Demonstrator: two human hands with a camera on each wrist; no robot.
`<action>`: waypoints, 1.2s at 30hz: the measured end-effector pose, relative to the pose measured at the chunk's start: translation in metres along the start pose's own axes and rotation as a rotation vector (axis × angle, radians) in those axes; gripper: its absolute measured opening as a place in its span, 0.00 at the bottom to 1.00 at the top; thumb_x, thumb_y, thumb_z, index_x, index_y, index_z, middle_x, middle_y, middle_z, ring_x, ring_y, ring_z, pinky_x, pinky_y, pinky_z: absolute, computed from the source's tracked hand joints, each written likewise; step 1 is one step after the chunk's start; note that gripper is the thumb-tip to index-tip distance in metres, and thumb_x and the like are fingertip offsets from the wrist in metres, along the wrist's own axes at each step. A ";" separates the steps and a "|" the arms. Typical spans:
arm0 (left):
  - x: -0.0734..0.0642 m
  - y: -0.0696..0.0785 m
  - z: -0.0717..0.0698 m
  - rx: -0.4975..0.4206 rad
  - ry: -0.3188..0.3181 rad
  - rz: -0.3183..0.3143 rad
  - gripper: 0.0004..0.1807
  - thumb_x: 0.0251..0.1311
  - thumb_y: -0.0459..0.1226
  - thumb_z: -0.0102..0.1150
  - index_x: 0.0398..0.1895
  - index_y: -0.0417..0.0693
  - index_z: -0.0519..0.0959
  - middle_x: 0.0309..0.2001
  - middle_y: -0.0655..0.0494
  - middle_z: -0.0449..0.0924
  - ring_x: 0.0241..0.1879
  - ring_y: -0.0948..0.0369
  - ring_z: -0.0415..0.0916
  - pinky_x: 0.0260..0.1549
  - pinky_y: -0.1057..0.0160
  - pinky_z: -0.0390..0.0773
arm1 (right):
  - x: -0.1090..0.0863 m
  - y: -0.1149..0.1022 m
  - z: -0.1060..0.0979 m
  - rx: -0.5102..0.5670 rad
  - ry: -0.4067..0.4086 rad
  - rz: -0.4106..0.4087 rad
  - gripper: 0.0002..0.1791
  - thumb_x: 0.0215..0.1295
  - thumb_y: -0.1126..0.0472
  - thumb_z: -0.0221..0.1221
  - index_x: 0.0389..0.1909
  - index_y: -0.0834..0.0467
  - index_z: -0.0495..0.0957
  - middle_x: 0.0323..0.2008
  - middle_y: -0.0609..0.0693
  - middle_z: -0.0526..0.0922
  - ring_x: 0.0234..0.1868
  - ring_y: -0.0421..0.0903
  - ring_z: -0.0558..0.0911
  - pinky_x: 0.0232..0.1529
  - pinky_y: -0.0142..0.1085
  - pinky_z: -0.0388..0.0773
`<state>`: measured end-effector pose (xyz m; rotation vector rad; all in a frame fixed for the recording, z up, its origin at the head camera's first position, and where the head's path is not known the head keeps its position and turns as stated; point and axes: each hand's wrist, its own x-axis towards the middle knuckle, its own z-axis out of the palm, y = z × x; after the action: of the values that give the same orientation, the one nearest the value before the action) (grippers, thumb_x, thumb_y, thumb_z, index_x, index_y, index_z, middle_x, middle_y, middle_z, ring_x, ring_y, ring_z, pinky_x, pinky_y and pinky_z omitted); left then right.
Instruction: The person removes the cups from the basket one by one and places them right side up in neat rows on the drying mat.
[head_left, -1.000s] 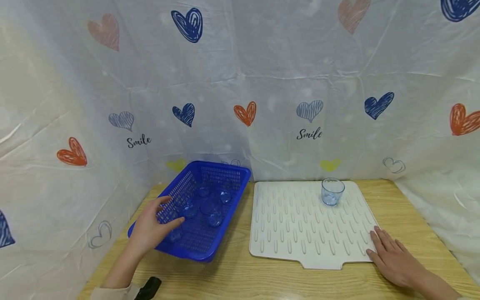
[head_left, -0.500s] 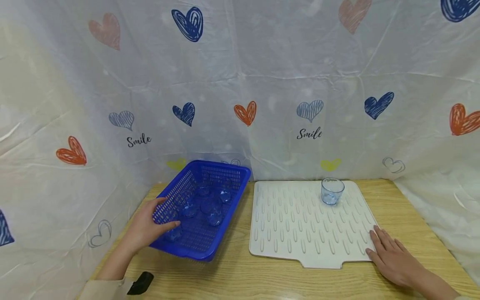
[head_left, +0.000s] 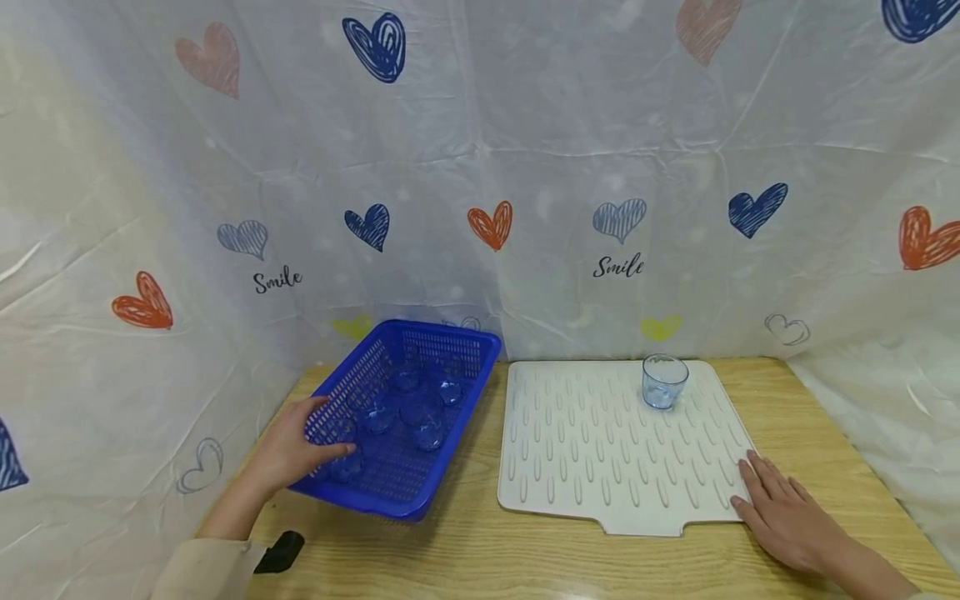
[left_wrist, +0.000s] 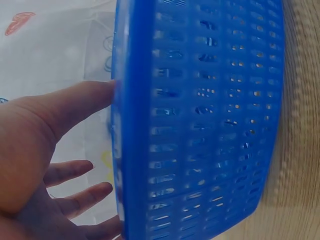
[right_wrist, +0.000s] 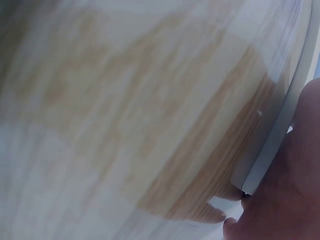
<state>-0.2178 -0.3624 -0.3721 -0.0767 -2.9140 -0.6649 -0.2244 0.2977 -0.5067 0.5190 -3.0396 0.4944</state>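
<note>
My left hand (head_left: 288, 446) reaches over the near left side of a blue plastic basket (head_left: 438, 475), thumb and fingers spread apart. Its thumb is close to a clear bluish glass (head_left: 346, 467) in the basket's near left corner; contact with that glass cannot be made out. In the left wrist view the thumb (left_wrist: 82, 105) passes behind the basket rim, while the other fingers lie loosely extended. Several more glasses (head_left: 428, 433) stand in the basket. My right hand (head_left: 791, 517) rests flat with its fingertips on the right edge of a white ridged draining board (head_left: 577, 450).
One clear glass (head_left: 664, 383) stands upright at the far right of the board. Wooden table (head_left: 465, 558) shows between basket and board and along the front. A white curtain (head_left: 555, 208) printed with hearts hangs behind and at the sides.
My left hand has moved slightly left and down, its thumb now nearer the corner glass. The right hand, the board and the glass on it have stayed put.
</note>
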 end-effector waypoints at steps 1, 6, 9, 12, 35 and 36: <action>0.001 -0.001 0.000 0.005 -0.002 -0.005 0.55 0.54 0.51 0.77 0.73 0.25 0.60 0.68 0.20 0.62 0.65 0.25 0.61 0.58 0.26 0.67 | 0.000 0.000 0.000 -0.008 0.004 -0.003 0.38 0.81 0.48 0.48 0.72 0.78 0.59 0.74 0.77 0.56 0.73 0.75 0.57 0.67 0.71 0.54; 0.004 -0.004 0.002 0.015 -0.015 -0.015 0.54 0.53 0.51 0.77 0.72 0.25 0.60 0.67 0.19 0.62 0.64 0.24 0.61 0.57 0.27 0.68 | 0.000 0.002 0.001 0.008 0.000 -0.004 0.38 0.81 0.47 0.48 0.73 0.77 0.58 0.74 0.76 0.56 0.73 0.75 0.56 0.67 0.72 0.53; 0.006 -0.005 0.003 0.020 -0.019 -0.017 0.54 0.53 0.50 0.78 0.72 0.24 0.61 0.67 0.19 0.62 0.63 0.24 0.62 0.56 0.27 0.69 | 0.000 0.003 0.002 0.024 -0.005 -0.001 0.38 0.81 0.47 0.47 0.73 0.77 0.58 0.74 0.76 0.55 0.74 0.75 0.55 0.67 0.72 0.53; 0.007 -0.006 0.003 0.031 -0.020 -0.026 0.55 0.51 0.49 0.78 0.71 0.23 0.61 0.66 0.18 0.63 0.63 0.24 0.63 0.56 0.27 0.70 | 0.000 0.002 0.002 0.015 0.003 -0.009 0.38 0.81 0.47 0.48 0.73 0.77 0.58 0.74 0.76 0.56 0.73 0.75 0.56 0.67 0.71 0.54; 0.013 -0.016 0.010 0.035 -0.067 -0.085 0.55 0.52 0.47 0.78 0.70 0.19 0.58 0.62 0.18 0.68 0.58 0.26 0.71 0.51 0.34 0.77 | 0.000 0.003 0.003 -0.005 0.015 -0.005 0.38 0.81 0.48 0.48 0.72 0.77 0.59 0.74 0.75 0.57 0.73 0.75 0.58 0.67 0.71 0.55; 0.013 -0.016 0.010 0.044 -0.072 -0.088 0.55 0.52 0.47 0.78 0.70 0.18 0.58 0.62 0.18 0.69 0.58 0.26 0.71 0.51 0.34 0.77 | 0.000 0.004 0.004 -0.001 0.013 -0.004 0.38 0.81 0.47 0.48 0.73 0.77 0.59 0.74 0.75 0.57 0.73 0.75 0.57 0.67 0.71 0.54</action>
<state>-0.2338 -0.3724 -0.3856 0.0344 -3.0144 -0.6229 -0.2259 0.2997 -0.5112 0.5201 -3.0254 0.4938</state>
